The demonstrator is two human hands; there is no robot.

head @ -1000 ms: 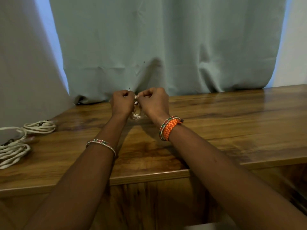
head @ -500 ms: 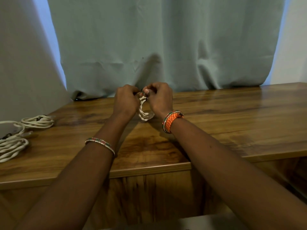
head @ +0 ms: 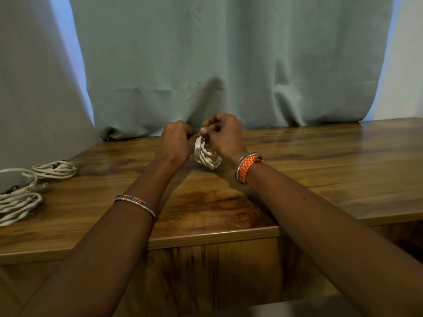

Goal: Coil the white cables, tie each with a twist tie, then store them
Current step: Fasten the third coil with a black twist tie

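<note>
A small coil of white cable (head: 207, 157) hangs between my two hands above the wooden table (head: 320, 161), its lower loops near the surface. My left hand (head: 176, 143) and my right hand (head: 225, 136) pinch the ends of a thin dark twist tie (head: 197, 134) at the top of the coil. A small white label shows on the coil's left side. Two more coiled white cables lie at the table's left end, one further back (head: 56, 169) and one nearer (head: 18, 205).
A pale green curtain (head: 229, 65) hangs right behind the table and rests on its back edge. The table's front edge (head: 212, 236) steps out near my arms. A dark clip-like object (head: 11, 189) lies by the left cables.
My hands have lifted slightly and the coil has come further into view below them. The fingers have shifted at the tie on top of the coil.
</note>
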